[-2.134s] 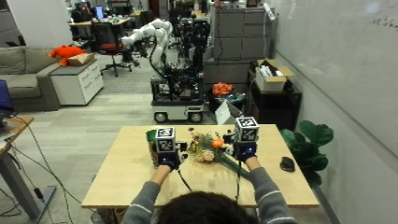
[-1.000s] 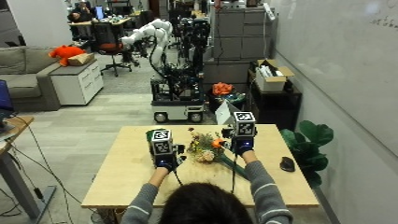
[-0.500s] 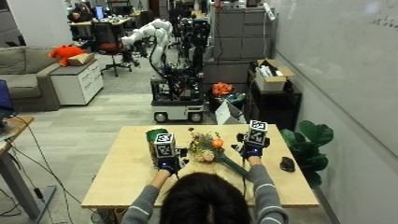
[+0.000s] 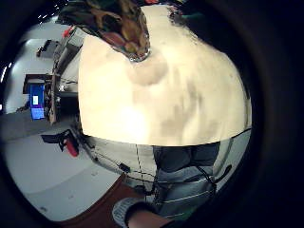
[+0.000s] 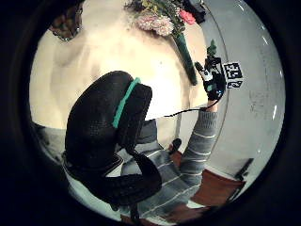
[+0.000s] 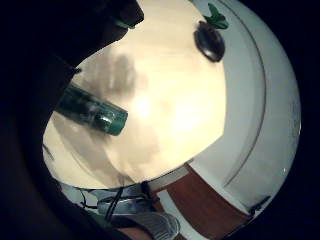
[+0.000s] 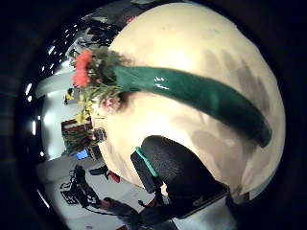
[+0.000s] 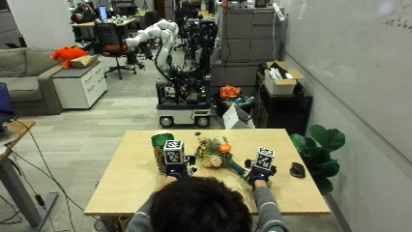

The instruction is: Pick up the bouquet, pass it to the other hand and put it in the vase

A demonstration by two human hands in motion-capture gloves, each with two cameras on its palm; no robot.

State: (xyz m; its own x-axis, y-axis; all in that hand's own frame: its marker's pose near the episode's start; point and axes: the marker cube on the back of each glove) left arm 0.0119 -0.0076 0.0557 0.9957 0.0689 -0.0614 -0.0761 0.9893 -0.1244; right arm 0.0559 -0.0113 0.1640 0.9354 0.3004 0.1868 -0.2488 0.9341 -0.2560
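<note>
Since 0.5 s ago the right hand (image 8: 258,173) has been sliding in toward the bouquet (image 8: 215,155), and the head has been sinking lower at the view's near edge. Both hands are hovering over the desk (image 8: 128,183), the left hand (image 8: 174,169) just in front of the vase (image 8: 161,149). Whether either is spread or curled I cannot tell from above; the left thumb (image 5: 101,141) is showing bent and gripping nothing, and the right hand's fingers are out of sight. Lying on the desk between the 2 hands is the bouquet, its green wrapped stem (image 7: 201,93) pointing at the right hand, which is not touching it. Farther right a black mouse (image 8: 297,169) is sitting near the desk's edge.
</note>
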